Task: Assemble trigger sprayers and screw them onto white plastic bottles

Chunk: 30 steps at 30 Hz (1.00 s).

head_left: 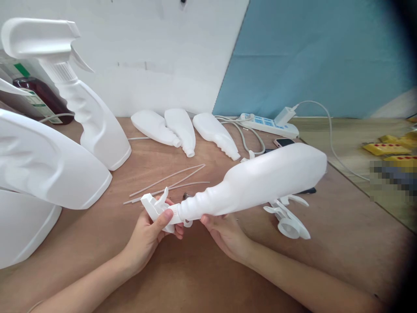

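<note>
The left hand (153, 232) curls closed around a white plastic trigger sprayer (158, 211) at the bottle's neck. The right hand (224, 232), palm up, cradles the smooth white bottle (260, 180), held level above the brown wooden desk (202, 269).

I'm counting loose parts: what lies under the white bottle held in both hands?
Under the held bottle loose spray heads lie on the wooden table, and a dark phone edge shows. The bottle covers the rest, so the exact count is hidden.
</note>
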Motion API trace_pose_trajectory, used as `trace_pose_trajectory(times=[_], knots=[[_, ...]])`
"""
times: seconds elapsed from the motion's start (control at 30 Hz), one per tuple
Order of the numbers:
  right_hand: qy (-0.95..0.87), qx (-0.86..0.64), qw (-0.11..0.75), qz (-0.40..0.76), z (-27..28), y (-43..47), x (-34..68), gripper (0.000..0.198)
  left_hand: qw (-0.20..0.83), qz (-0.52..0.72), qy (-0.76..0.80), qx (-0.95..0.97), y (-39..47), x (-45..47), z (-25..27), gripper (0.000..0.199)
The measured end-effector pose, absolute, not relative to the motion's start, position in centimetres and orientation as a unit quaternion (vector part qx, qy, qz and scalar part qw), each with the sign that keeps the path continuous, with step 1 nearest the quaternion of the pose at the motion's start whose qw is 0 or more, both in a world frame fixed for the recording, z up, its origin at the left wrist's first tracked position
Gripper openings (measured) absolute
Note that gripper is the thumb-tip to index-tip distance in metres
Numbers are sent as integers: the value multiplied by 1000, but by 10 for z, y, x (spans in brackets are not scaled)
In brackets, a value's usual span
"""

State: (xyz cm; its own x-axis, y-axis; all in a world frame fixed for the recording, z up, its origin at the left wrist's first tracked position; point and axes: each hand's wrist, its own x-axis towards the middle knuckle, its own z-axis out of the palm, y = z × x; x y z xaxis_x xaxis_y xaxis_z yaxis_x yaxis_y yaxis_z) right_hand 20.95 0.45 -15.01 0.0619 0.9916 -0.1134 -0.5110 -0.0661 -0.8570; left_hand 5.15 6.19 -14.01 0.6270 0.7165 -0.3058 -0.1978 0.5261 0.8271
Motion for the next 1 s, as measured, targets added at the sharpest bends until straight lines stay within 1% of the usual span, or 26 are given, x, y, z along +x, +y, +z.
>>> trace_pose_trajectory(times=[0.17, 0.4, 0.5, 0.6, 0.67, 0.8, 1.0], knots=[[-286, -382, 626, 617, -154, 4, 210, 24, 769, 281, 365, 443, 62, 51, -140, 39], [-302, -364, 627, 619, -152, 4, 210, 21, 803, 287, 326, 408, 61, 51, -141, 36], [-298, -362, 628, 621, -150, 4, 210, 20, 786, 282, 348, 425, 61, 52, -141, 35], [-289, -367, 629, 621, -152, 4, 210, 23, 761, 275, 373, 454, 61, 51, -141, 40], [-287, -369, 631, 619, -153, 4, 210, 24, 761, 274, 368, 458, 61, 50, -141, 42], [-305, -369, 620, 621, -153, 4, 211, 20, 796, 288, 318, 427, 61, 51, -141, 36], [-291, -388, 614, 623, -147, 4, 210, 31, 807, 293, 324, 398, 62, 50, -141, 27]])
